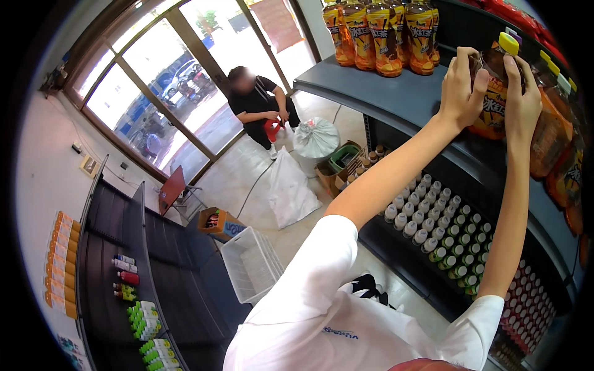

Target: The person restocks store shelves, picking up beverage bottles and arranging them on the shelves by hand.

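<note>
An iced tea bottle (pixel 493 99) with amber drink, a dark printed label and a yellow cap is at the upper right, over the top shelf. My left hand (pixel 463 89) curls around its left side, and my right hand (pixel 523 99) grips it from the right with the thumb just below the cap. Parts of the bottle are hidden behind the fingers. More bottles of the same kind (pixel 552 127) stand close on the right of my right hand. A group of similar tea bottles (pixel 385 37) stands farther left on the grey shelf (pixel 346 85).
Below are shelves of white-capped bottles (pixel 418 216) and green-capped bottles (pixel 455 260). A person (pixel 260 102) crouches by the glass doors near a tied white sack (pixel 316 139). A white crate (pixel 250 263) stands by the dark shelving (pixel 185 278) on the left.
</note>
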A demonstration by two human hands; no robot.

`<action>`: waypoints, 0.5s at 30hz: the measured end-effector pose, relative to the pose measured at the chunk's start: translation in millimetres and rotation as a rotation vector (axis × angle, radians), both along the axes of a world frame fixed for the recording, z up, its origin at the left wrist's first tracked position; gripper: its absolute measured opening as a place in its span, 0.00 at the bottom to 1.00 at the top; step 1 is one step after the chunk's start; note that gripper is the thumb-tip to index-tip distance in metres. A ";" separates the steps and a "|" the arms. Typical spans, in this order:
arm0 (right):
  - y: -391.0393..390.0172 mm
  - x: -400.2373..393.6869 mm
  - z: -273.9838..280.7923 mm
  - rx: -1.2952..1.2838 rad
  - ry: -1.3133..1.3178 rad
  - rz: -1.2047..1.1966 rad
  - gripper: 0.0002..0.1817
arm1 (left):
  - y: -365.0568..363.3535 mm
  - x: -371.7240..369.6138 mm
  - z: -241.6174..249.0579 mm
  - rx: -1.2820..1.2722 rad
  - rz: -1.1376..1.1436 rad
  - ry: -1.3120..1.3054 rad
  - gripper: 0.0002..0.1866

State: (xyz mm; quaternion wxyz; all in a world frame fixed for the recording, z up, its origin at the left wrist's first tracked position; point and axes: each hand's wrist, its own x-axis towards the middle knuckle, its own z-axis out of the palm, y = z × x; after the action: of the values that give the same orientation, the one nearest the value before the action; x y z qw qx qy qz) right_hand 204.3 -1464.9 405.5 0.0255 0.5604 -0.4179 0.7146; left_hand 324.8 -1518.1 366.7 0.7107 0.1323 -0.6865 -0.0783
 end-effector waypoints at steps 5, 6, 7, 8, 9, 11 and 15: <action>2.2 5.9 10.1 -0.106 0.027 0.052 0.23 | -2.2 4.6 0.0 -0.082 0.004 0.014 0.24; 6.8 6.2 5.4 -0.103 0.014 0.063 0.22 | 3.9 7.1 1.3 -0.062 0.004 0.015 0.23; 6.0 11.8 12.2 -0.157 0.050 0.074 0.20 | 2.6 7.1 0.2 -0.141 -0.001 0.022 0.21; 12.9 14.1 4.3 -0.170 0.066 0.081 0.19 | 12.7 10.0 6.2 -0.138 -0.036 0.059 0.19; 20.5 0.4 -3.9 -0.174 0.052 0.081 0.18 | 11.9 12.4 4.9 -0.105 -0.068 0.042 0.20; 36.6 23.2 9.4 -0.259 0.075 0.172 0.20 | 35.7 21.3 14.0 -0.172 0.009 0.091 0.28; 81.0 40.4 17.8 -0.401 0.023 0.326 0.31 | 81.7 54.5 30.7 -0.258 0.028 -0.024 0.38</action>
State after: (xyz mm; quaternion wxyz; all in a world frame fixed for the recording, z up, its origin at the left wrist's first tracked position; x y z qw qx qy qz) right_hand 244.7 -1383.9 423.3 0.0251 0.6121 -0.1717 0.7715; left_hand 379.3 -1436.4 397.5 0.7147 0.0502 -0.6973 0.0220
